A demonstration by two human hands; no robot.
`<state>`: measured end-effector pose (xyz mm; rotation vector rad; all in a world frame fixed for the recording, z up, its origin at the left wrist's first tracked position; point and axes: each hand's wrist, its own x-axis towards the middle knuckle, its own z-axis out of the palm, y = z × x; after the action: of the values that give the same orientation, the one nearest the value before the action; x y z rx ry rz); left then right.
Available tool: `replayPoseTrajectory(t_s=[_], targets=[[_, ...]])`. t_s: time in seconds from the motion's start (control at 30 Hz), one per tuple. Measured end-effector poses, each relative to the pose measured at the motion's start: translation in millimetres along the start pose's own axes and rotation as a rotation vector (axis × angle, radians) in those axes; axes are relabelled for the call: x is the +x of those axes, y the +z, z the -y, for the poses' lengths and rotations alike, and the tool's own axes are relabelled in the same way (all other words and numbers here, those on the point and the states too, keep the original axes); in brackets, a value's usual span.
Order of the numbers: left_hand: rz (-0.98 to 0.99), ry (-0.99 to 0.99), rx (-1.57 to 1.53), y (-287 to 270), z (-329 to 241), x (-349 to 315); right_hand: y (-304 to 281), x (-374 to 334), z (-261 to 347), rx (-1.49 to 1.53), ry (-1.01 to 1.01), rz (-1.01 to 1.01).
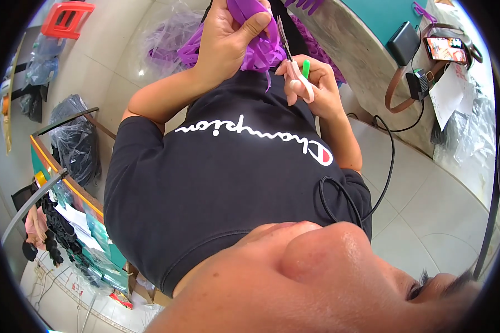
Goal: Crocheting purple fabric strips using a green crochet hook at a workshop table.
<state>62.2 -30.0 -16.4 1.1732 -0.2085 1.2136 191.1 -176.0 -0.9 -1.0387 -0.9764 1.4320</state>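
Note:
At the top centre my left hand (222, 41) is closed round purple ribbon-like strips (249, 10), thumb pressed on them. Loose ends of the strips dangle below the fingers. Just right of it, my right hand (319, 89) grips a pair of scissors (298, 82) by pale pink handles. The metal blades point up beside the purple strips; whether they touch them I cannot tell. A small bright green piece (306, 68) shows at the right fingers, either part of the scissors or a separate item. More purple strips (190, 51) lie behind my left forearm, near crumpled clear plastic (164, 41).
On the right, a grey stone-like ledge (372, 66) carries a lit phone (446, 49), a black box (403, 42), a brown strap (393, 100) and white paper (448, 97). A black cable (393, 152) loops beside me. Left are a red stool (66, 21), a bagged bundle (78, 141) and another person (36, 225).

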Motion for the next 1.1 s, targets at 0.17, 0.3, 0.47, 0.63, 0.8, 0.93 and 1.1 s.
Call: replayPoseTrajectory(t_s=[0.17, 0.3, 0.47, 0.63, 0.8, 0.93, 1.1], targets=[[-0.296, -0.481, 0.157, 27, -33, 5, -5, 2, -3, 0.009, -0.025, 0.024], [-0.324, -0.533, 0.181, 27, -34, 4, -2, 3, -4, 0.010, -0.032, 0.017], [-0.337, -0.544, 0.174, 28, -34, 2, 1, 5, -4, -0.007, -0.023, -0.011], [-0.363, -0.544, 0.151, 30, -31, 2, 0, 4, -4, 0.000, -0.027, -0.036], [-0.338, -0.538, 0.161, 31, -32, 2, -2, 4, -5, -0.003, -0.034, -0.016], [-0.331, -0.537, 0.163, 31, -33, 2, -2, 3, -5, 0.001, -0.036, -0.009], [-0.297, -0.587, 0.216, 31, -36, 4, -4, 0, -4, -0.034, -0.027, -0.021]])
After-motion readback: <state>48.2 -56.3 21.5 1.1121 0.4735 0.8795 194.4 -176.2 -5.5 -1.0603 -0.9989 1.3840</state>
